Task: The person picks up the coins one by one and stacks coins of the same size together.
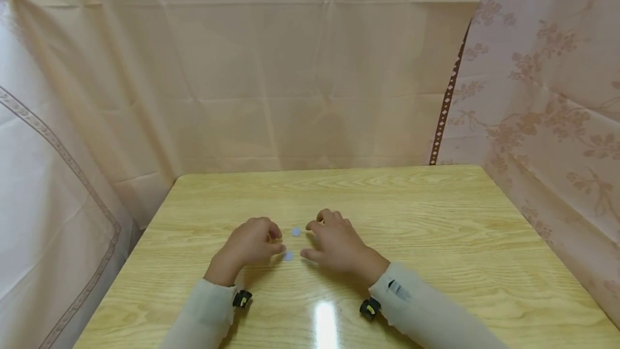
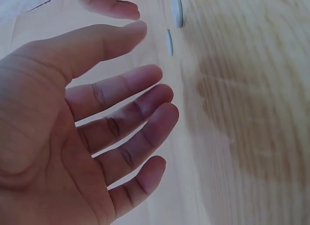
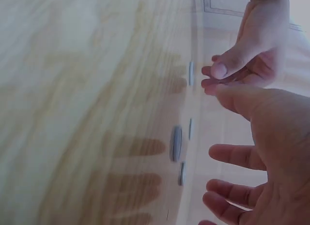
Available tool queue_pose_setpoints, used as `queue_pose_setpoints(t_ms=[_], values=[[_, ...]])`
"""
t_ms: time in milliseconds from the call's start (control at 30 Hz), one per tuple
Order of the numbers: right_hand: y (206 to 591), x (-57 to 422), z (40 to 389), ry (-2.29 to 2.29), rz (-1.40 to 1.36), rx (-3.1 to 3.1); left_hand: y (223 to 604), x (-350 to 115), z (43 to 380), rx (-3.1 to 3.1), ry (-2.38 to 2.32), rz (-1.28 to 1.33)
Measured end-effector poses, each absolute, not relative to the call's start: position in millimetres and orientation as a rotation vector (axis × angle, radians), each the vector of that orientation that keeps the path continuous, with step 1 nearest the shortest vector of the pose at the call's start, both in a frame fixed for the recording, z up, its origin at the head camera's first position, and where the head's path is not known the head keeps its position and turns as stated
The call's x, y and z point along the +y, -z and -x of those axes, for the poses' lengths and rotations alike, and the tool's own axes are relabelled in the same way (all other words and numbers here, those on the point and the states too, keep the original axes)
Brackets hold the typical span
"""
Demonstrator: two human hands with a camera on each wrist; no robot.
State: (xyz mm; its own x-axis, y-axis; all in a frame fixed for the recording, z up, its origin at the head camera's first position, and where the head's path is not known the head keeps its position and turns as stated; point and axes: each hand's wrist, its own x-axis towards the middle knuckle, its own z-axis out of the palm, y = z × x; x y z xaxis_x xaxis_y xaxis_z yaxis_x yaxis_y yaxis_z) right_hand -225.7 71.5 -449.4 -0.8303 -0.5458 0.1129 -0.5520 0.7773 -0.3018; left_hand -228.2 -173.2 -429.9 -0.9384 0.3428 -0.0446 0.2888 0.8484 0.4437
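Observation:
Two small pale round discs show in the head view, one farther back (image 1: 296, 231) and one nearer the front (image 1: 288, 256). My left hand (image 1: 252, 242) hovers just left of the nearer disc, its fingers loosely bent and holding nothing. To the right, my right hand (image 1: 336, 244) hovers palm down with fingers spread, also holding nothing. From the right wrist, several thin discs stand out edge-on, including a larger-looking one (image 3: 176, 144); some of these are likely hidden by the right hand in the head view. The left wrist view shows the left fingers (image 2: 145, 111) relaxed and apart.
A light wood-grain table (image 1: 436, 230) lies under both hands. Beige cloth (image 1: 290, 69) hangs behind it, with a floral curtain (image 1: 557, 96) at the right and a pale one (image 1: 39, 176) at the left. Each wrist wears a small black device (image 1: 242, 299).

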Motion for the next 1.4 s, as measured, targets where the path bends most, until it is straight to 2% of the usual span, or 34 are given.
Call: queue_pose_setpoints(t_ms=[400, 800, 1400], values=[[455, 53, 229, -0.39, -0.986, -2.937, 435, -170, 229, 2.849, -0.648, -0.479], [456, 37, 226, -0.478, -1.023, -2.897, 440, -168, 227, 2.803, -0.707, -0.647], [457, 30, 226, -0.597, -0.942, -2.919, 445, -168, 230, 2.648, -0.9, -0.668]])
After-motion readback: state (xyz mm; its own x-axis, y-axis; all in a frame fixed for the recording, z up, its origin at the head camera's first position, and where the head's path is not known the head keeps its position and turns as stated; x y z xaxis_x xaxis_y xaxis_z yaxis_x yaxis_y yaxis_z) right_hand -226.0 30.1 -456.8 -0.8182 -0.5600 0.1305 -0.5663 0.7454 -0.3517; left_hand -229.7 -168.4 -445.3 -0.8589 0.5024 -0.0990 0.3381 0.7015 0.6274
